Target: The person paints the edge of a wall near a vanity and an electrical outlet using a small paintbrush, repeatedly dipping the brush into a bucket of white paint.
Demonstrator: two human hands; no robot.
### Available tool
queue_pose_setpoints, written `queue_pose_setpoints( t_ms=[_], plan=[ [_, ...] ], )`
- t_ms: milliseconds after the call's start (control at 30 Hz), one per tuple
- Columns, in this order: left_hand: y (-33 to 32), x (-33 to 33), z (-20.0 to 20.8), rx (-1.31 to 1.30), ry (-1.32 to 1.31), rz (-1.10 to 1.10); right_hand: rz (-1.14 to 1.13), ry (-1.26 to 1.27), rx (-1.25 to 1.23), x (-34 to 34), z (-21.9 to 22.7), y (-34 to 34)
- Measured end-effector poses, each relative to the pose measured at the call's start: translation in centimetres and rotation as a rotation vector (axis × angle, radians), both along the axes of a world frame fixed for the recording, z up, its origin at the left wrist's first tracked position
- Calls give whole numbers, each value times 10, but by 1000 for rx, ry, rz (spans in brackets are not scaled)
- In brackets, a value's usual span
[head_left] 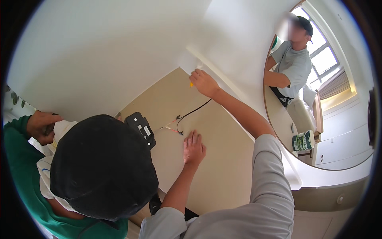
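My left hand lies on the beige tabletop, fingers stretched out and holding nothing. My right hand reaches to the far corner, where the tabletop meets the white walls. Its fingers are closed around a small thing with a yellow end; the rest of it is hidden. Between my hands runs a thin black cable, ending in red and white wires with small dark connectors. A flat black device with pale labels lies left of the wires.
Close on my left, a co-worker in a black cap and green sleeves leans in, a white towel around the neck. That person's hand is raised near the wall. At right, a large round mirror reflects me and a paint bucket.
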State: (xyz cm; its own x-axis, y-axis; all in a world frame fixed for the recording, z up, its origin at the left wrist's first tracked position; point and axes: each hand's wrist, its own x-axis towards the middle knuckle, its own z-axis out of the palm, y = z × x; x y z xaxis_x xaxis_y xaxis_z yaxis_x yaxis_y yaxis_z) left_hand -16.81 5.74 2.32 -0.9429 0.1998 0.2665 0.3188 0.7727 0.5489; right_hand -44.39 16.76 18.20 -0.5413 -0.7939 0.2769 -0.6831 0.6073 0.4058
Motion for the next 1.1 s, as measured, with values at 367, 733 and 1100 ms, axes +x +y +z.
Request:
queue_pose_setpoints(
  t_ms=[367, 733, 1100],
  plan=[
    [-5, 1, 1, -10, 15, 3, -16, 35, 135, 5, 0, -13],
    [-4, 1, 6, -16, 5, -7, -13, 24, 129, -4, 6, -6],
    [-5, -1, 6, -35, 16, -13, -102, 29, 180, 7, -8, 2]
  ],
)
